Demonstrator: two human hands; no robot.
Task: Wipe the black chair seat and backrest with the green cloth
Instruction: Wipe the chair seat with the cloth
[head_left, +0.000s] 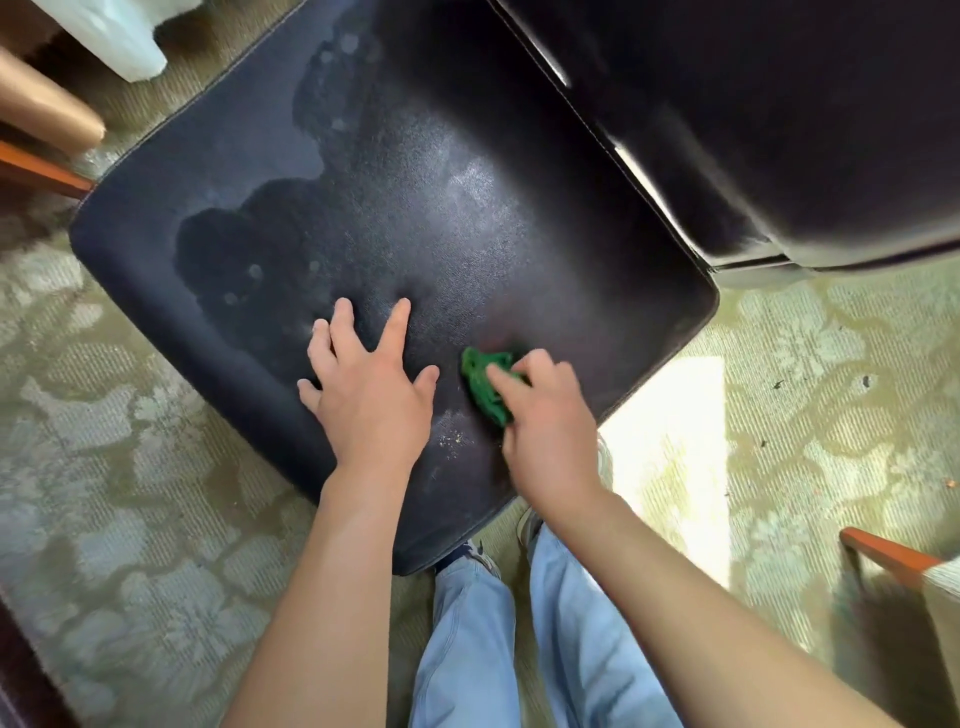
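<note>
From the head view, the right hand (545, 415) clenches the bunched green cloth (485, 382), pressing it onto the black seat (415, 208). Just to its left, the left hand (371, 395) lies flat and empty, likely steadying the chair. The backrest (779, 104) lies beyond.

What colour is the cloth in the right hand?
Green: the cloth is bunched under the right hand, seen in the head view.
</note>
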